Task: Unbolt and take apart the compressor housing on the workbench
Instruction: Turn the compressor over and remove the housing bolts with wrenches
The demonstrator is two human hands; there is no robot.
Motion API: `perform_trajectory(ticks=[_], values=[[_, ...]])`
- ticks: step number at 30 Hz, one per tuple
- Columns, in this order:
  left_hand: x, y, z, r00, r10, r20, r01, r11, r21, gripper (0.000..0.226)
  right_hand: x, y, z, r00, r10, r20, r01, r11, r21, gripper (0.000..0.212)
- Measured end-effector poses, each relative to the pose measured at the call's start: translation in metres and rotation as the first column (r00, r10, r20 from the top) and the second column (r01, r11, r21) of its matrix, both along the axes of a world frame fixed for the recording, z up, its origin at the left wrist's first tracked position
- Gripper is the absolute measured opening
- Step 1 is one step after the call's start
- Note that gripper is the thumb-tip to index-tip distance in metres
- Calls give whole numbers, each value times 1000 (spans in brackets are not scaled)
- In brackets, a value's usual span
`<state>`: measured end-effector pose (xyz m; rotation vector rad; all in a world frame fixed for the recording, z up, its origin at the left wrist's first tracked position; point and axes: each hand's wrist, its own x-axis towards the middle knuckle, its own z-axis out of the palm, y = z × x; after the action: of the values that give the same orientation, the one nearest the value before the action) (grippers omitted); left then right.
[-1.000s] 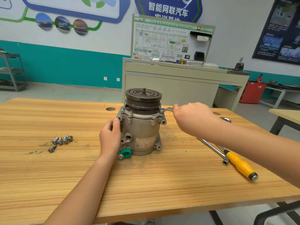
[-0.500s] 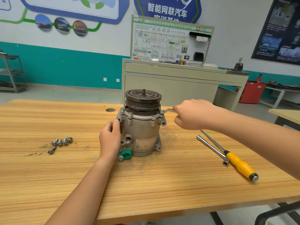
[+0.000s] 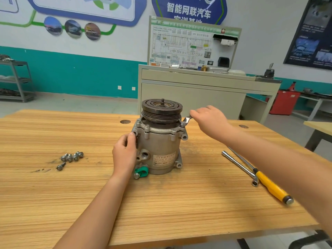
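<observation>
Nearest the front edge of the bench (image 3: 161,212), both forearms reach in over the wood. Toward the right edge a screwdriver (image 3: 273,188) with a yellow handle lies slanted, with a bent steel socket bar (image 3: 237,164) just beside it.

About midway between the left and right edges, and closer to the far edge than the front, the compressor (image 3: 159,148) stands upright on its end. The left hand (image 3: 124,153) grips its left flank. The fingers curl round the housing out of sight and the thumb lies against an upper mounting lug.

The housing is a dull grey cast cylinder. It has a pale label (image 3: 164,159) on its near face, a round port left of the label, a green clip (image 3: 142,171) at its foot and bolt heads along the top flange. A dark grooved pulley (image 3: 161,109) caps it, with a short shaft standing from the centre.

Well apart to the left, five loose bolts (image 3: 71,157) lie in a cluster. At the flange's right side a wrench (image 3: 186,121) sits on a bolt. The right hand (image 3: 208,119), just right of the pulley, has its fingers closed over the wrench's shaft, palm down.

Beyond the far edge stands a grey cabinet (image 3: 197,97) bearing a wiring-diagram board (image 3: 188,45).
</observation>
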<state>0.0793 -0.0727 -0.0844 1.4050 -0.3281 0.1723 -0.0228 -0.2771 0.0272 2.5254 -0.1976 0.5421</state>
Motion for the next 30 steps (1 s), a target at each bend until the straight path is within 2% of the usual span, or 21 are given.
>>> perform_trajectory(ticks=[6,7,9,10,11,13,15,18,21,26,30], values=[[0,2,-1,999,-20,-32,20,1000,-6,33,29,11,-6,977,66,202,-134,931,341,33],[0,2,-1,999,-28,-40,27,1000,-9,34,25,8,-6,963,34,268,-149,894,422,32],[-1,3,0,998,-43,-55,42,999,-15,35,10,6,-1,902,-101,420,-208,751,627,29],[-2,3,0,997,-45,-61,44,999,-16,34,2,7,2,868,-157,471,-258,669,697,30],[-3,4,1,996,-48,-71,47,999,-17,34,-7,8,5,855,-173,488,-286,627,724,32],[-5,4,4,995,-53,-89,52,998,-19,38,-30,16,6,905,-94,414,-246,678,692,36],[-5,5,4,995,-46,-84,45,999,-14,40,-52,28,0,966,-17,258,-136,815,563,35],[-6,5,5,996,-37,-81,37,999,-6,36,-71,46,-11,995,-85,51,63,940,335,32],[-6,5,6,996,-37,-79,36,999,-12,36,-74,56,-13,985,-169,-20,170,964,203,42],[-2,2,2,1000,-4,-7,4,1000,19,34,-68,59,-7,981,-188,-46,192,975,110,54],[-3,2,2,1000,5,11,-5,1000,19,34,-65,71,6,970,-206,-127,197,977,-80,62]])
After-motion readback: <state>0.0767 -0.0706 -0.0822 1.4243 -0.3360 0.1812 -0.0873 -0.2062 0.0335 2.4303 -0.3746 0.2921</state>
